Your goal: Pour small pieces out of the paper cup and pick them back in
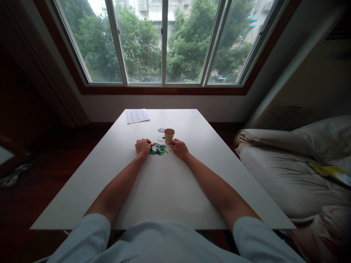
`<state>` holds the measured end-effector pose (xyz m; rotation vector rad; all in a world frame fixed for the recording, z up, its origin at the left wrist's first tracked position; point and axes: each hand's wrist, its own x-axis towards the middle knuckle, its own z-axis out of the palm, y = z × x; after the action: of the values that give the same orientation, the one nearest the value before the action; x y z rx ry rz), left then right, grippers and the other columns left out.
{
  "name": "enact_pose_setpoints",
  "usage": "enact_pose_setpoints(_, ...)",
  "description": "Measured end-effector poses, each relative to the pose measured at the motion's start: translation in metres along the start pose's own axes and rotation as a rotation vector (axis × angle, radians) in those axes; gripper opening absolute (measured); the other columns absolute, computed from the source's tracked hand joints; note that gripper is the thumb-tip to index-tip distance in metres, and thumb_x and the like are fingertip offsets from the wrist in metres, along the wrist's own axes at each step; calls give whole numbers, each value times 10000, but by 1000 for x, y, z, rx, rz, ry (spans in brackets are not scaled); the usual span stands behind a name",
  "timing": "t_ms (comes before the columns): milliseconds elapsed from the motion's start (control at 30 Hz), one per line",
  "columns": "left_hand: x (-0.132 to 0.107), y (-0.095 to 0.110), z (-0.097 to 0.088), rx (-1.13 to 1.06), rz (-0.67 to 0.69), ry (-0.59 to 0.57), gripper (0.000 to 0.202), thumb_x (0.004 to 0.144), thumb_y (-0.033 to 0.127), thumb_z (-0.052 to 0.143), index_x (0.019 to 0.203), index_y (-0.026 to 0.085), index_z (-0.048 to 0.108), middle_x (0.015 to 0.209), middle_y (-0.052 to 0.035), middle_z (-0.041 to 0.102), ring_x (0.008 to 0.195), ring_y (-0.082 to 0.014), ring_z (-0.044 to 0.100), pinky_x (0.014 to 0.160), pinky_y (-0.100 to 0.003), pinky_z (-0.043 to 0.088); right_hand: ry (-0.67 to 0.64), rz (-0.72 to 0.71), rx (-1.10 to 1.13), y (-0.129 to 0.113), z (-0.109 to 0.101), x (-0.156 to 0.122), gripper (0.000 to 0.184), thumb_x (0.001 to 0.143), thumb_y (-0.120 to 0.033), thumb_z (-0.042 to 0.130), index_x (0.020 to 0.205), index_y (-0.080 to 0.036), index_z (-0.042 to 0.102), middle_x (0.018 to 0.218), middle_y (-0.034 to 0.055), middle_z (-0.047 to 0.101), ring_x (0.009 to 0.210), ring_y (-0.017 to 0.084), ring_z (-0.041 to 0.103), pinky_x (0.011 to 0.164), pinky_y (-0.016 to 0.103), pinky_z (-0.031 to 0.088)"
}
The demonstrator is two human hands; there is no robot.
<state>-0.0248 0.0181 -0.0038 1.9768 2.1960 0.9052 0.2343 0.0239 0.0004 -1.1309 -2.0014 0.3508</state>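
A small heap of coloured beads (pixel 158 148) lies on the desk (pixel 164 193) between the hands, its long axis running from one hand to the other. The left hand (pixel 143 147) touches its end and the right hand (pixel 178 148) sits just beside it. Both are palm down and loosely curled; I cannot tell if either pinches a bead. Just beyond the right hand a paper cup (pixel 169 135) stands upright, mouth up, with two small rings (pixel 161 138) beside it. A sheet of paper (pixel 137 115) lies well beyond the left hand.

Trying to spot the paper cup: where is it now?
In the head view the paper cup stands on the table, just beyond the coloured beads, close to the right hand.
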Motion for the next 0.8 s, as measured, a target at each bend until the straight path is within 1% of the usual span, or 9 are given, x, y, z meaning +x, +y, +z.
enact_pose_setpoints(100,1,-2,0,-13,-33,-8,230,848,206,530,930,269,737,1110,-79,680,1113,-309,496,936,-460,393,-67,-39,-89,-1,5,-3,179,838,-207,573,904,-218,739,948,38,682,805,157,612,767,255,478)
enact_pose_setpoints(267,2,-2,1,-23,-46,-21,227,855,222,531,929,268,740,1121,-76,685,1125,-305,511,951,-449,394,-153,-114,-108,6,5,-4,165,787,-150,615,894,-208,726,928,39,676,837,170,604,769,256,478)
enact_pose_setpoints(400,3,-2,2,-12,-52,-43,246,856,220,521,953,268,742,1092,-63,704,1090,-268,556,937,-391,410,-187,-187,-101,7,9,-3,173,787,-135,634,903,-222,729,929,42,675,903,191,606,819,285,482)
enact_pose_setpoints(500,3,-1,3,-27,-29,-83,257,863,221,510,975,273,736,1036,-42,724,1003,-224,604,890,-334,428,-193,-207,-95,6,11,-3,210,796,-123,627,942,-234,729,959,46,670,935,197,606,840,304,485)
enact_pose_setpoints(600,3,1,3,-45,-8,-112,250,862,223,517,976,273,734,1029,-32,730,971,-207,622,857,-304,438,-197,-206,-92,6,10,-5,233,789,-123,630,971,-237,721,989,50,660,938,196,605,842,310,491)
enact_pose_setpoints(667,2,3,2,-61,13,-132,241,863,228,525,974,269,735,1031,-30,729,962,-201,627,846,-292,442,-203,-214,-99,5,9,-6,225,781,-144,652,973,-242,716,1011,50,651,952,199,601,849,315,492)
enact_pose_setpoints(800,0,7,0,-103,103,-155,238,870,224,524,969,255,738,1017,-29,723,933,-188,628,836,-281,450,-208,-230,-147,1,9,-6,169,780,-210,703,944,-250,716,1018,50,647,995,216,591,876,333,481)
